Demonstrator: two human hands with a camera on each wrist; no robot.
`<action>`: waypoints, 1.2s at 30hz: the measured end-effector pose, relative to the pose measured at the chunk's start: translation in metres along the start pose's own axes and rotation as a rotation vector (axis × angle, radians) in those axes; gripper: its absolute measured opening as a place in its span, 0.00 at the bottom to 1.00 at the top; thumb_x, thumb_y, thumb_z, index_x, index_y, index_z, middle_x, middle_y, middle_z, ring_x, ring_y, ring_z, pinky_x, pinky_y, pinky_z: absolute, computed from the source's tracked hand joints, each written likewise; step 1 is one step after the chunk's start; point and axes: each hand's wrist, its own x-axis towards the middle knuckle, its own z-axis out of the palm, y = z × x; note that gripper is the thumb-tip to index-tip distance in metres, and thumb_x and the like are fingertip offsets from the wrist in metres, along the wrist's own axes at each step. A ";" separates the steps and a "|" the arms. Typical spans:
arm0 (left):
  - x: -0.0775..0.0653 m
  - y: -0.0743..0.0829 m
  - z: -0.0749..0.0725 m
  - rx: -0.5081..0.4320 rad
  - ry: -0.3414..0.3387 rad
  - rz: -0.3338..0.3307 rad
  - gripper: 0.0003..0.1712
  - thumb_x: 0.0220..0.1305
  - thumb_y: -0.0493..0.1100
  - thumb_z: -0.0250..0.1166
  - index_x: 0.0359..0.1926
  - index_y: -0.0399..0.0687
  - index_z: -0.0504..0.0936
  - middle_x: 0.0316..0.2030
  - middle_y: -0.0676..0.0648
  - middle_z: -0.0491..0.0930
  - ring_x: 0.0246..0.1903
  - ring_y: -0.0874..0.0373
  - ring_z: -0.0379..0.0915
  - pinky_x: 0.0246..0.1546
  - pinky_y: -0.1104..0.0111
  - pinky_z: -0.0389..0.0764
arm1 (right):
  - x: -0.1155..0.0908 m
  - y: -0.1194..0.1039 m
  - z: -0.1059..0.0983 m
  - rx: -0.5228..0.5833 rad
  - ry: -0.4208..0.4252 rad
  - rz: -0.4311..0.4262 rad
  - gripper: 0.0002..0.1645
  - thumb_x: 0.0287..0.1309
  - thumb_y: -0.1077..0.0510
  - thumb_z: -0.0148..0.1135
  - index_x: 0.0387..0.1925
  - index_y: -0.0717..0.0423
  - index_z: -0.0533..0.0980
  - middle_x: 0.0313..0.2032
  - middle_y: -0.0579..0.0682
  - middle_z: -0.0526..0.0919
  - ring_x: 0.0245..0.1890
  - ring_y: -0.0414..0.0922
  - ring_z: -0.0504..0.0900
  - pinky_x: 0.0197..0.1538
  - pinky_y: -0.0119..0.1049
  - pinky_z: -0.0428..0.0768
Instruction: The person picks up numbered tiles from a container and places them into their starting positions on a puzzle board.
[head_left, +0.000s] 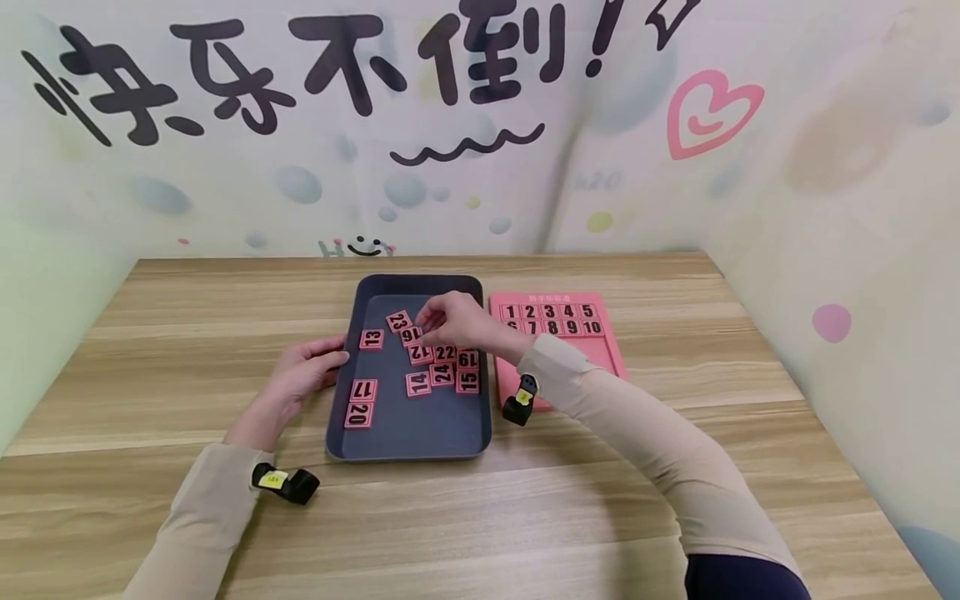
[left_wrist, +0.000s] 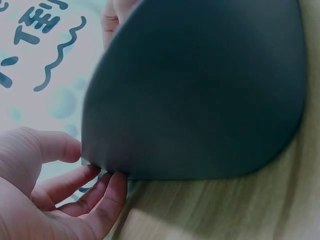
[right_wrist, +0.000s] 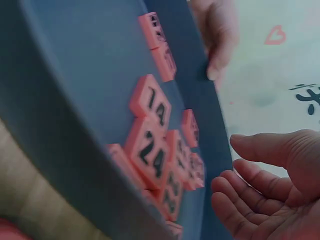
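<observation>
A dark grey tray (head_left: pixel 408 437) holds several pink number tiles. My left hand (head_left: pixel 300 375) grips its left rim, thumb and fingers at the edge; in the left wrist view the hand (left_wrist: pixel 65 185) meets the tray's outer wall (left_wrist: pixel 195 100). Over the tile pile hovers my right hand (head_left: pixel 456 321), near the 23 tile (head_left: pixel 399 321) and the 16 tile (head_left: pixel 411 335). No tile shows between the parted thumb and loosely bent fingers of the right hand (right_wrist: pixel 275 185) in the right wrist view. The 14 tile (right_wrist: pixel 151 102) and 24 tile (right_wrist: pixel 149 152) lie below.
Right of the tray lies a pink puzzle board (head_left: pixel 609 358), partly under the right forearm, with tiles 1 to 10 in its upper rows. The 13 tile (head_left: pixel 371 339), 17 tile (head_left: pixel 363 390) and 20 tile (head_left: pixel 358 415) lie along the tray's left side. A wall stands behind the wooden table (head_left: pixel 225 317).
</observation>
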 end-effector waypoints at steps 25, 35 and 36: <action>0.001 -0.001 0.001 -0.003 -0.002 -0.028 0.29 0.66 0.37 0.55 0.66 0.34 0.62 0.65 0.33 0.60 0.35 0.74 0.75 0.39 0.78 0.77 | 0.003 0.011 0.022 -0.153 -0.044 -0.077 0.13 0.49 0.64 0.70 0.38 0.58 0.80 0.34 0.50 0.81 0.33 0.42 0.76 0.37 0.28 0.75; 0.001 -0.002 0.002 -0.003 -0.003 -0.021 0.29 0.66 0.37 0.55 0.66 0.33 0.62 0.65 0.33 0.60 0.36 0.73 0.75 0.39 0.77 0.77 | 0.004 0.011 0.025 -0.237 -0.057 -0.086 0.14 0.48 0.63 0.71 0.40 0.58 0.79 0.34 0.50 0.79 0.33 0.42 0.74 0.36 0.29 0.74; 0.001 -0.002 0.002 -0.003 -0.004 -0.021 0.29 0.66 0.37 0.55 0.66 0.33 0.62 0.65 0.32 0.60 0.36 0.73 0.75 0.39 0.77 0.77 | 0.004 0.011 0.025 -0.240 -0.056 -0.086 0.14 0.49 0.62 0.71 0.40 0.58 0.79 0.34 0.50 0.79 0.33 0.42 0.74 0.36 0.29 0.74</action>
